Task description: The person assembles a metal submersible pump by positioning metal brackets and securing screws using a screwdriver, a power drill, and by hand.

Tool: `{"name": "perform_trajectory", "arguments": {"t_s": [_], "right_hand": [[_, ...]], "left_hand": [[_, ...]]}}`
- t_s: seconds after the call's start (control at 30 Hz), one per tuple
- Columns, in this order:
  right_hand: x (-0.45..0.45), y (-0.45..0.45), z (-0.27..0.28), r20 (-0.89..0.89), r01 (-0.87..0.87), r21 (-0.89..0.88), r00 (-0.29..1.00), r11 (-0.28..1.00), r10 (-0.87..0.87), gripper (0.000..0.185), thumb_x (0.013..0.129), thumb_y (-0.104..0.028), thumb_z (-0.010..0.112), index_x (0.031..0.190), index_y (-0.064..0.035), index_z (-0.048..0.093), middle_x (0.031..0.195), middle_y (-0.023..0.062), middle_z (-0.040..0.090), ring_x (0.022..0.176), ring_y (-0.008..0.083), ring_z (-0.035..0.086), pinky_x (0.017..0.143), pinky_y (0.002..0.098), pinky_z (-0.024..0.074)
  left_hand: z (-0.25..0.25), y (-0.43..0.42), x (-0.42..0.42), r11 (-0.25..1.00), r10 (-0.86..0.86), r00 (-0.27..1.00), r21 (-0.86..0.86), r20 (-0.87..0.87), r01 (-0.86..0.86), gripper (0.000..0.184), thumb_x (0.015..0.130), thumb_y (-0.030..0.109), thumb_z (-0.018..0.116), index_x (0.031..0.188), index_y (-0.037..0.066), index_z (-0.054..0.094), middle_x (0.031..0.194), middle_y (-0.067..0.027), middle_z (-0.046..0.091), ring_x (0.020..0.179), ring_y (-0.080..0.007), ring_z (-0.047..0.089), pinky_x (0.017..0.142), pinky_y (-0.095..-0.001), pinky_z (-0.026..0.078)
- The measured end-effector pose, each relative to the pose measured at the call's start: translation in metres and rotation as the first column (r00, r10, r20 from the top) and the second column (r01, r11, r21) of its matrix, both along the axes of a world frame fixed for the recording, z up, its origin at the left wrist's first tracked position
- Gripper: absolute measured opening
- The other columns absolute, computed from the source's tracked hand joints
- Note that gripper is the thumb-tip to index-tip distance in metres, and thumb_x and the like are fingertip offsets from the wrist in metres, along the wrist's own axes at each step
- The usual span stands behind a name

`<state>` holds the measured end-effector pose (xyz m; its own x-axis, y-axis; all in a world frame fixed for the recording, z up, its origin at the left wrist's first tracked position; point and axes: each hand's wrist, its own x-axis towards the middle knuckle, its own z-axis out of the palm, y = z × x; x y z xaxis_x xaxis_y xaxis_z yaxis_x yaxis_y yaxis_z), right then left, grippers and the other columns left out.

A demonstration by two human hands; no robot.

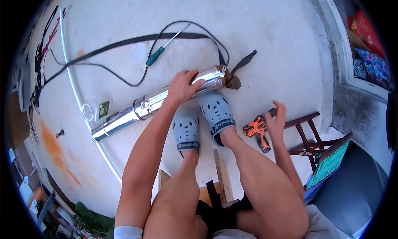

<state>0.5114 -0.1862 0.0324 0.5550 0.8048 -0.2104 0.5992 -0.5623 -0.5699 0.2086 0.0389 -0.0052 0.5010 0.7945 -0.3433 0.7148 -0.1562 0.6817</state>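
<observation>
My left hand rests over the upper part of a long, shiny steel submersible pump, its fingers curved round the casing. The pump lies slantwise on the floor, its brown end fitting beyond my right foot. To the right, my right hand is at the nose of an orange and black cordless drill. Thumb and forefinger are apart there, and I cannot tell how firmly they touch it. A green-handled screwdriver lies above the pump, across a black cable.
Light blue clogs are on my feet, close to the pump. A white pipe runs along the left, beside a clear plastic container with a green label. At the right stands a folding stool with turquoise cords. A black strap crosses the floor.
</observation>
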Motion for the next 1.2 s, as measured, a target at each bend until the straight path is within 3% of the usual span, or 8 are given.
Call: {"name": "perform_trajectory", "arguments": {"t_s": [0.07,0.17,0.43,0.57,0.8,0.9,1.1,1.2], "right_hand": [[-0.008,0.062,0.002,-0.520,0.053,0.073,0.854,0.996,-0.008,0.027,0.093,-0.012,0.066,0.113,0.0050,0.063,0.101,0.0111,0.065,0.092,0.0193,0.063,0.084,0.0323,0.0513],[-0.043,0.138,-0.008,-0.715,0.033,0.068,0.698,0.997,0.026,0.020,0.099,-0.016,0.063,0.105,0.0026,0.067,0.088,0.0053,0.068,0.077,0.0113,0.063,0.071,0.0262,0.0529],[-0.051,0.167,-0.019,-0.706,-0.160,-0.203,0.707,0.966,-0.031,0.020,0.100,-0.020,0.062,0.101,-0.0006,0.067,0.082,0.0039,0.066,0.069,0.0099,0.063,0.060,0.0239,0.0525],[-0.059,0.157,-0.012,-0.665,-0.050,-0.205,0.740,0.978,-0.102,0.023,0.099,-0.024,0.065,0.093,-0.0011,0.066,0.077,0.0035,0.064,0.066,0.0097,0.062,0.058,0.0231,0.0512],[-0.069,0.152,-0.009,-0.576,-0.116,-0.270,0.815,0.956,-0.064,0.032,0.094,-0.027,0.071,0.081,0.0016,0.065,0.068,0.0052,0.064,0.056,0.0099,0.061,0.048,0.0256,0.0501],[-0.074,0.147,-0.018,-0.550,-0.050,-0.168,0.834,0.985,-0.051,0.033,0.089,-0.027,0.077,0.077,0.0012,0.064,0.064,0.0052,0.064,0.052,0.0097,0.060,0.046,0.0259,0.0498],[-0.076,0.144,-0.016,-0.488,-0.120,-0.089,0.871,0.989,0.061,0.032,0.083,-0.023,0.082,0.074,0.0005,0.061,0.062,0.0066,0.064,0.051,0.0110,0.061,0.045,0.0275,0.0502],[-0.063,0.145,-0.014,-0.494,-0.262,-0.133,0.854,0.956,0.165,0.027,0.091,-0.022,0.076,0.084,-0.0010,0.061,0.072,0.0018,0.063,0.059,0.0081,0.059,0.053,0.0237,0.0512]], "left_hand": [[-0.001,-0.010,0.000,1.000,-0.008,1.000,0.009,-0.026,0.008,0.056,0.093,0.042,0.065,0.131,0.002,0.062,0.120,-0.0206,0.065,0.107,-0.0375,0.062,0.096,-0.0434,0.048],[-0.009,-0.009,-0.008,0.994,-0.007,1.000,0.107,-0.012,0.009,0.055,0.093,0.043,0.065,0.133,0.004,0.062,0.122,-0.0186,0.064,0.110,-0.0372,0.059,0.098,-0.0441,0.047],[-0.007,-0.061,0.000,0.950,-0.004,0.999,0.312,0.042,-0.010,0.055,0.084,0.036,0.075,0.131,0.014,0.060,0.121,-0.0125,0.058,0.114,-0.0341,0.053,0.099,-0.0450,0.041],[-0.004,-0.069,0.004,0.934,0.039,0.999,0.353,0.033,-0.048,0.057,0.082,0.034,0.077,0.132,0.013,0.059,0.122,-0.0133,0.057,0.116,-0.0334,0.052,0.099,-0.0444,0.040],[-0.002,-0.067,0.005,0.908,0.035,0.999,0.416,0.017,-0.039,0.057,0.083,0.034,0.076,0.133,0.013,0.057,0.122,-0.0135,0.056,0.116,-0.0332,0.052,0.099,-0.0444,0.040],[-0.002,-0.067,0.006,0.910,0.040,0.999,0.412,0.008,-0.040,0.057,0.083,0.034,0.076,0.133,0.013,0.057,0.123,-0.0138,0.056,0.117,-0.0334,0.052,0.099,-0.0447,0.039],[0.000,-0.066,0.007,0.920,0.037,0.999,0.392,-0.005,-0.032,0.056,0.083,0.035,0.076,0.132,0.013,0.058,0.123,-0.0149,0.055,0.119,-0.0341,0.050,0.101,-0.0453,0.038],[0.000,-0.065,0.006,0.933,0.037,0.999,0.359,0.001,-0.035,0.057,0.083,0.034,0.077,0.132,0.013,0.058,0.123,-0.0153,0.055,0.119,-0.0345,0.050,0.102,-0.0454,0.038]]}}
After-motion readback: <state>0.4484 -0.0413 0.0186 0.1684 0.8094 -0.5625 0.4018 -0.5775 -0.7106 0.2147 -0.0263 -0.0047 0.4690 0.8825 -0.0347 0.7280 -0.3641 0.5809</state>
